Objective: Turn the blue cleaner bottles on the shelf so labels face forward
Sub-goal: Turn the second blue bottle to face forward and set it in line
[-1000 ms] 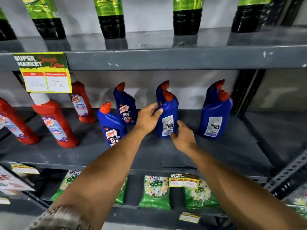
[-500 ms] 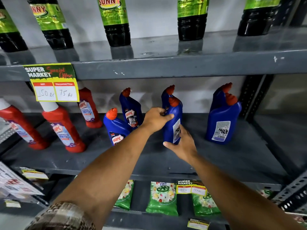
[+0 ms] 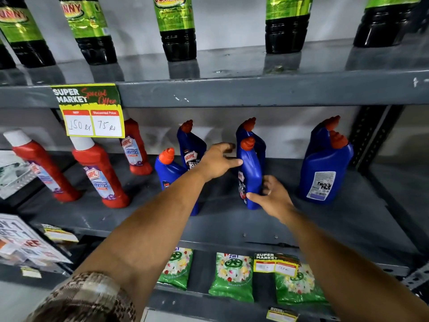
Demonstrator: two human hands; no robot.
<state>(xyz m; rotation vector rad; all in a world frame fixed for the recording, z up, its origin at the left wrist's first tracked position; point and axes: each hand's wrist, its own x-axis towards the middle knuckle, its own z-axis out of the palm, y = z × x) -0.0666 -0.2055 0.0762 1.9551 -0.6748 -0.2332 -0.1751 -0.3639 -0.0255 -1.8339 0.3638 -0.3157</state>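
Several blue cleaner bottles with orange caps stand on the grey middle shelf (image 3: 325, 228). My left hand (image 3: 217, 162) and my right hand (image 3: 272, 197) both grip the middle front bottle (image 3: 251, 168): the left thumb presses its upper left side, the right thumb and fingers clasp its base. Its red-and-white label faces left, seen edge-on. Another blue bottle (image 3: 254, 133) stands right behind it. The left pair (image 3: 168, 169) (image 3: 191, 148) show their front labels. The right front bottle (image 3: 325, 175) shows its white back label, with one more bottle (image 3: 321, 133) behind it.
Three red bathroom cleaner bottles (image 3: 99, 175) stand at the shelf's left, under a yellow price tag (image 3: 92, 117). Dark bottles with green labels (image 3: 177, 26) line the shelf above. Green packets (image 3: 232, 275) lie on the shelf below. A black upright post (image 3: 371, 135) bounds the right side.
The middle front bottle has turned: its white back label faced me, now the front label shows on its left side. My left hand has loosened from the neck; my right hand shifted around the base.
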